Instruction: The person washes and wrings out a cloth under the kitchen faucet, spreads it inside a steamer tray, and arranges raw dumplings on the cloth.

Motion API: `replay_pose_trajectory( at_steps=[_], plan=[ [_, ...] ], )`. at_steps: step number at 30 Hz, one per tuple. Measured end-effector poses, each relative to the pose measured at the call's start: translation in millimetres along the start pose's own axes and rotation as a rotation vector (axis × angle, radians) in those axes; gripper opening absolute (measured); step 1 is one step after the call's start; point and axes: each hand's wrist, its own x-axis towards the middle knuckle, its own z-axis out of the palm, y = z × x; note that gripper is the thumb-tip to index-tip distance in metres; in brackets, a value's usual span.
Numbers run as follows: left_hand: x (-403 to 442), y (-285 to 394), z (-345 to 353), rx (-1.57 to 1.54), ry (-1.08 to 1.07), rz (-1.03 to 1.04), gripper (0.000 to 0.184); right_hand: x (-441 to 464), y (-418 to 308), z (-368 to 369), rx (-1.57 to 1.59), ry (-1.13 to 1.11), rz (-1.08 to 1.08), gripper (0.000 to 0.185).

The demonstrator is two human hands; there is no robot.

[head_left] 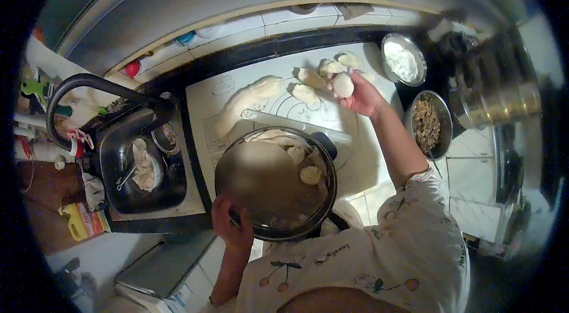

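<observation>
My right hand [360, 97] is closed on a small round piece of dough [342, 84], held over the white mat [361, 165]. Several pale dough pieces [305, 94] lie close to that hand, and a long roll of dough [246, 103] stretches to their left. My left hand [231, 221] grips the near left edge of a big round dark pan [329, 212]. Inside the pan sits a filled dough round [310, 175], with pale cloth or dough along the far rim. Part of the pan's inside is blurred.
A long pale bar [296, 125], perhaps a rolling pin, lies behind the pan. On the right stand a bowl of white flour [404, 63] and a bowl of chopped filling [428, 123]. A black sink [178, 188] with dishes and a curved faucet [89, 80] is at left.
</observation>
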Motion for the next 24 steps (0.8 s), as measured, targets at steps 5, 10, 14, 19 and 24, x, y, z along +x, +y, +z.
replay_pose_trajectory(
  at_steps=[5, 10, 14, 19, 24],
  plan=[
    [4, -3, 3, 0.019, -0.08, 0.014, 0.028, -5, 45, -34, -1.202, 0.434, -0.25, 0.044],
    [10, 12, 1, -0.042, -0.129, -0.023, 0.03, -24, 66, -21, -1.744, 0.288, -0.351, 0.054],
    [6, 8, -4, -0.018, -0.149, -0.003, 0.03, -25, 68, -22, -1.674, 0.441, -0.383, 0.056],
    [6, 6, -4, -0.053, -0.136, 0.038, 0.028, -16, 76, -9, -1.612, 0.186, -0.505, 0.051],
    [5, 4, -7, -0.064, -0.132, 0.023, 0.029, -36, 55, -19, -1.644, 0.127, -0.428, 0.049]
  ],
)
